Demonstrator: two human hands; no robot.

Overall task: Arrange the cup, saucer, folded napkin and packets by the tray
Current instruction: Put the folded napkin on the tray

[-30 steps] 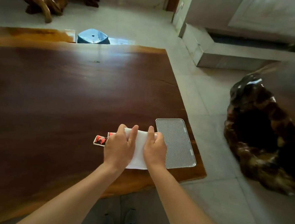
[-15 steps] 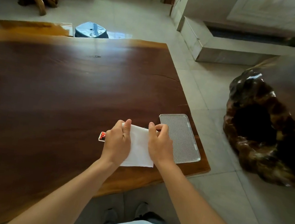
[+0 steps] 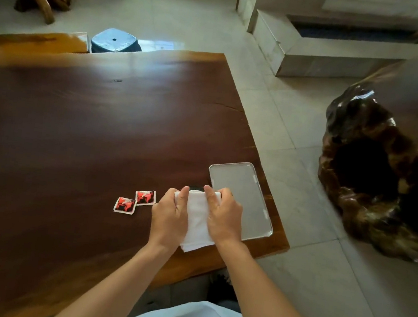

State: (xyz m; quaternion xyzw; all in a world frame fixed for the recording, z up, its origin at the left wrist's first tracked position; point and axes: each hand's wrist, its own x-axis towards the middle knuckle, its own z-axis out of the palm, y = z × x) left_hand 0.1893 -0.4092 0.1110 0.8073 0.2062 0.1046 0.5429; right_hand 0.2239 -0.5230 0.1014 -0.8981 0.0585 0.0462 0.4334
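One white folded napkin (image 3: 196, 218) sits near the table's (image 3: 74, 128) near right corner, held between two hands. The left hand (image 3: 169, 219) has its fingers curled over the napkin's left edge and grips it. The right hand (image 3: 225, 217) grips the right edge in the same way, with its fingertips at the far end of the cloth. Whether the napkin rests flat on the wood or is slightly lifted cannot be told.

Two red-and-black packets (image 3: 145, 197) lie flat just left of the left hand, the second packet (image 3: 125, 205) nearly corner to corner with the first. One pale rectangular tray (image 3: 245, 189) lies just right of the right hand, along the table's right edge.

A sliver of something dark (image 3: 196, 189) shows past the napkin's far edge, too little to identify.
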